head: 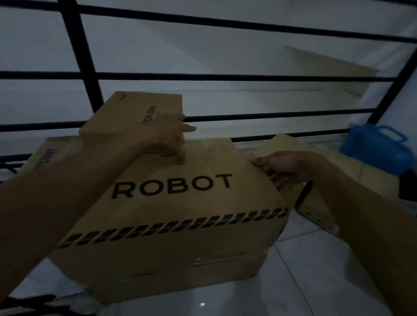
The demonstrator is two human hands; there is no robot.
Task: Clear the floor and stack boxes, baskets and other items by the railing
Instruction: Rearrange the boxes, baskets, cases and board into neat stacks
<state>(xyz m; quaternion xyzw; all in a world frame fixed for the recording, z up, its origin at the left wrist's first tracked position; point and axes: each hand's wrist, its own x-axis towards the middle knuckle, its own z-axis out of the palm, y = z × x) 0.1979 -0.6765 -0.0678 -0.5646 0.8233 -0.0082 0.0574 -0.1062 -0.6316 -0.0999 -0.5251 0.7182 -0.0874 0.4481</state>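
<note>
Stacking is under way at the railing (91,74). The large box marked ROBOT (175,219) stands on the tiled floor (316,284) just beside the bars, and a smaller box (132,120) sits on top of it. The left hand (169,139) rests on the smaller box, fingers mostly extended. The right hand (277,164) pinches the large box's upper right corner. Flattened cardboard (323,168) and a blue container (377,147) lie to the right, in my judgement not yet stacked. A dark striped item (38,304) lies at lower left.
</note>
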